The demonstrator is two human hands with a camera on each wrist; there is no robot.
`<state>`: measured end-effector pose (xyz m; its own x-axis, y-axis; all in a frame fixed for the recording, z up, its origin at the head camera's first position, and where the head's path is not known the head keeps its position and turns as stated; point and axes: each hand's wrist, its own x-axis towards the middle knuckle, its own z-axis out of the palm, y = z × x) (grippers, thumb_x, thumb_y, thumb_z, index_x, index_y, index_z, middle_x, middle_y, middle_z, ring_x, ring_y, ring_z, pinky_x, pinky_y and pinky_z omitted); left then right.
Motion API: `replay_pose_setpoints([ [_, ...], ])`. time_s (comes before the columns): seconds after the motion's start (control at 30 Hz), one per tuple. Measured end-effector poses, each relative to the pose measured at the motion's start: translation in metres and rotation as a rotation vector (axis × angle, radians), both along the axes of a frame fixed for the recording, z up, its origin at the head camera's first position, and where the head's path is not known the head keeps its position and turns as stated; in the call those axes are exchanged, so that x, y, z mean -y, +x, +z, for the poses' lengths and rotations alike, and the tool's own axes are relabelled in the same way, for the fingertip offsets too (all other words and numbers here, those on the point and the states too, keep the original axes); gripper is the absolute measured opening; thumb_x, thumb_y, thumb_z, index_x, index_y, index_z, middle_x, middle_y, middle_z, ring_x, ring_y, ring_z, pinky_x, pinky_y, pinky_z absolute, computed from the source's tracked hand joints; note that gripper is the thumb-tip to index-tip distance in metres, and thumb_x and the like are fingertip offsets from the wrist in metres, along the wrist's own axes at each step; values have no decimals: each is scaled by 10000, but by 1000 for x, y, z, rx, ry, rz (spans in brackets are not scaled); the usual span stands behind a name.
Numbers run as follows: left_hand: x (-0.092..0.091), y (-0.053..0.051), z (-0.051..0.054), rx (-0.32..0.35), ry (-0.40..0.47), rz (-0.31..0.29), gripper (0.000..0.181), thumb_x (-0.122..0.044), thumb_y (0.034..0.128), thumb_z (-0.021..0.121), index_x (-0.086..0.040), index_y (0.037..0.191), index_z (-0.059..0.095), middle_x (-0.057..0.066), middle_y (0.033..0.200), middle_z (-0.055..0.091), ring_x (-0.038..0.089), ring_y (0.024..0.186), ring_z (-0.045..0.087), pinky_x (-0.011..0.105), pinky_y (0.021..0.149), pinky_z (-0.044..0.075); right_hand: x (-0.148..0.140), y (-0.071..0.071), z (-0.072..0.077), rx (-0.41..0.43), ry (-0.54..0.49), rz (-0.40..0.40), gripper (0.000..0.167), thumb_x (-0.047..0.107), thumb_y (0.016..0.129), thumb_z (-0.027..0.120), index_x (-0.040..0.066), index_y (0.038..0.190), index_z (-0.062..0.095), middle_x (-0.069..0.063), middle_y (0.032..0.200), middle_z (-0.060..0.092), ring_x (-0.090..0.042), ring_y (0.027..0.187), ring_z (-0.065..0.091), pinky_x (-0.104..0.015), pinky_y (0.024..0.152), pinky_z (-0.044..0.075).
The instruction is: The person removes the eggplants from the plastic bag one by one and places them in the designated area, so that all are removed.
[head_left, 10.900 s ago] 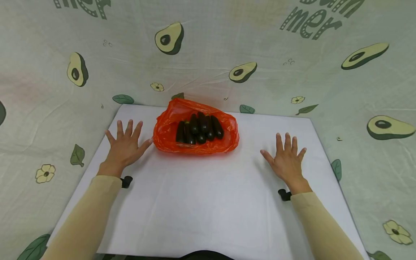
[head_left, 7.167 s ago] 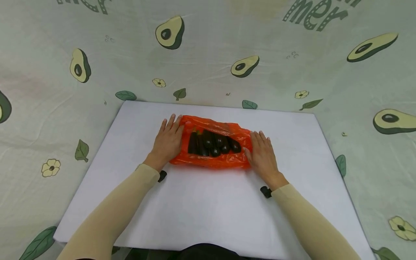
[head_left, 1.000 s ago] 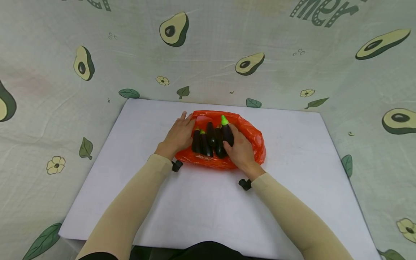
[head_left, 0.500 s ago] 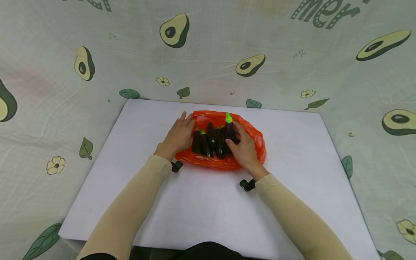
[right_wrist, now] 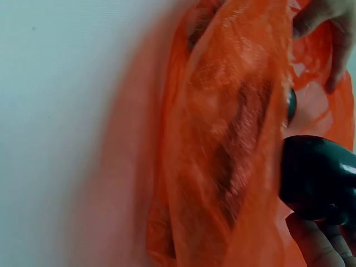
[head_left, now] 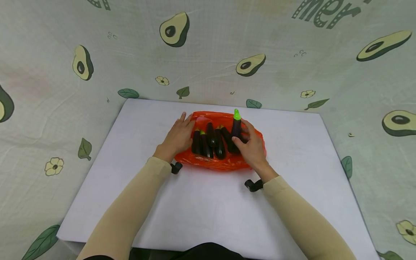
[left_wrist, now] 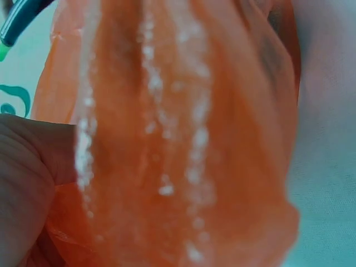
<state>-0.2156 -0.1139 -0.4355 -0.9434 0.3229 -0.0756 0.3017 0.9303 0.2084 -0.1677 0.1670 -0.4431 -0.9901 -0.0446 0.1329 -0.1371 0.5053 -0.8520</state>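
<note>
An orange-red plastic bag (head_left: 217,164) lies open on the white table, with several dark eggplants (head_left: 220,146) inside it. My right hand (head_left: 253,146) holds one eggplant (head_left: 236,126) upright by its body over the bag's right part, its bright green cap pointing up. The right wrist view shows that glossy eggplant (right_wrist: 320,175) resting against my fingers (right_wrist: 317,239). At the bag's left rim rests my left hand (head_left: 177,135), fingers fairly straight. Its thumb (left_wrist: 33,161) reaches behind the bag's film in the left wrist view; the other fingers are hidden there.
The white table (head_left: 195,209) reaches around the bag on all sides. Behind it hangs a pale cloth (head_left: 208,43) printed with avocados, leaves and flowers. A small black wrist camera (head_left: 253,185) sits under each wrist.
My right hand has carried the eggplant rightward over the bag, uncovering others. My left hand stays at the left rim. Long before, both hands lay apart, then touched the bag's two sides.
</note>
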Motion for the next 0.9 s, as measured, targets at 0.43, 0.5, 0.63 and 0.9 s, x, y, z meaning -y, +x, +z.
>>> replay_pose_setpoints([
  [0.43,1,2,4,-10,21,-1,761,-144,951,736,-51,1621,387,128,1759,221,355,1653,56,530,1321,145,-33,-1,24,78,-36,-50,689,242,1033,688,304,1637,361,-182,1531,571,-392,1326,635,-595,1049,531],
  [0.5,2,2,4,-15,20,-15,748,-137,954,725,-34,1615,389,142,1755,227,367,1650,68,537,1319,155,-40,-2,28,83,-36,-59,685,257,1035,686,305,1637,365,-184,1536,569,-396,1322,639,-586,1033,542],
  [0.63,3,1,3,-27,14,-41,722,-126,963,698,-9,1606,392,164,1748,238,384,1645,85,547,1316,171,-56,-5,36,75,-22,-72,679,276,1039,675,309,1642,364,-188,1541,566,-404,1302,653,-543,970,575],
  [0.9,4,0,0,-24,12,-17,700,-107,967,683,-39,1608,409,140,1747,255,368,1649,79,541,1318,168,-94,-19,49,77,91,-135,697,308,1047,646,253,1664,327,-241,1550,541,-440,1303,644,-532,916,584],
])
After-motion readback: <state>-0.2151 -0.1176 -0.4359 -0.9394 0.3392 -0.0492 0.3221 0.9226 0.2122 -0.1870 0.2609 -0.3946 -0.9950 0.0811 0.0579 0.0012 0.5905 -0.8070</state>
